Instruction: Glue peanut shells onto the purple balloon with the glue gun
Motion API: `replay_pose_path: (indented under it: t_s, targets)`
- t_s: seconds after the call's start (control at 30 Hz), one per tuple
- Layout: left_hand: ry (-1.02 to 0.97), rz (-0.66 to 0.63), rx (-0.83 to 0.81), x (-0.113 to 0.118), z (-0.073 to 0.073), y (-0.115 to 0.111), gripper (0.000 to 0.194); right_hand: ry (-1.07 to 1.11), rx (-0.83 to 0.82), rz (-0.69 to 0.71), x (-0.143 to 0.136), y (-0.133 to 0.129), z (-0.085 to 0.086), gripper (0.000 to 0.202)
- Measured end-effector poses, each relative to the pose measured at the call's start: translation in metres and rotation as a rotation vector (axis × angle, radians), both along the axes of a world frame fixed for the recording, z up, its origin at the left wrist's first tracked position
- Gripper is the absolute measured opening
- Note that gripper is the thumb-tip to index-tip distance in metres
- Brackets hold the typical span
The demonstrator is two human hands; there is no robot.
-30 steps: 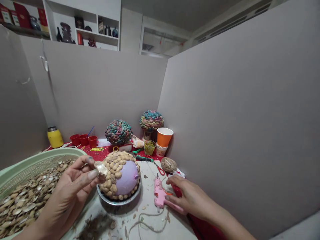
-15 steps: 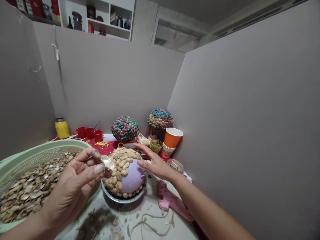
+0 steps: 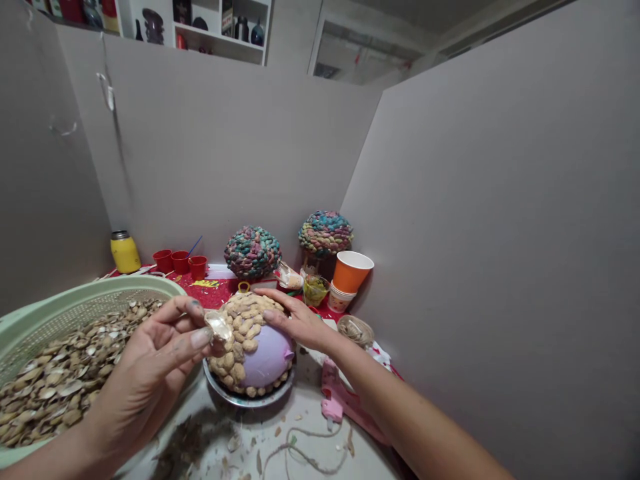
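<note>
A purple balloon (image 3: 263,357), partly covered with peanut shells (image 3: 245,320), sits in a metal bowl (image 3: 250,401). Between thumb and fingers, my left hand (image 3: 155,363) pinches a peanut shell half (image 3: 219,325), its pale hollow inside facing up, just left of the balloon. My right hand (image 3: 300,322) lies over the balloon's upper right side with fingers stretched out, resting on the shells there. To the left, a green colander (image 3: 100,285) holds many loose shells (image 3: 65,377). A pink glue gun (image 3: 337,400) lies under my right forearm, partly hidden by it.
Two coloured shell-covered balls (image 3: 253,252) stand at the back. Red cups (image 3: 180,262) and a yellow jar (image 3: 125,253) are back left. An orange paper cup (image 3: 351,272) and a twine roll (image 3: 355,331) stand right, near the grey partition (image 3: 475,233). Loose twine (image 3: 305,440) lies in front.
My right hand has moved left and down onto the shell-covered top of the balloon. My left hand still holds the shell half in about the same place. The view has shifted slightly.
</note>
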State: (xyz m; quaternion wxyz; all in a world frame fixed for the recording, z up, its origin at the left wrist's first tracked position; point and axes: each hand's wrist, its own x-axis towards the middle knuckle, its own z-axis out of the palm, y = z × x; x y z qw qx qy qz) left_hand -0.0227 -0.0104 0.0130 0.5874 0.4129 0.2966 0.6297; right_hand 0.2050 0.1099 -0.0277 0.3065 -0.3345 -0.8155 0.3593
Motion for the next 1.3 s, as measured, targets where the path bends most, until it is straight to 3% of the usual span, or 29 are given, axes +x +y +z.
replay_pose_path:
  t_s: [0.37,0.83,1.07,1.3]
  targets:
    - [0.058,0.026,-0.02,0.005,-0.008,0.001,0.024,0.044,0.077,-0.236,-0.009,-0.019,0.004,0.048]
    - [0.191,0.133,0.008,0.013,-0.007,0.003,0.025,0.084,0.193,-0.302,-0.002,-0.021,0.004,0.026]
    - [0.214,0.16,0.008,0.011,-0.004,-0.001,0.024,0.076,0.234,-0.382,-0.001,-0.02,-0.001,0.028]
    - [0.306,0.186,0.004,-0.002,-0.006,-0.007,0.022,0.107,0.212,-0.346,-0.001,-0.02,-0.009,0.039]
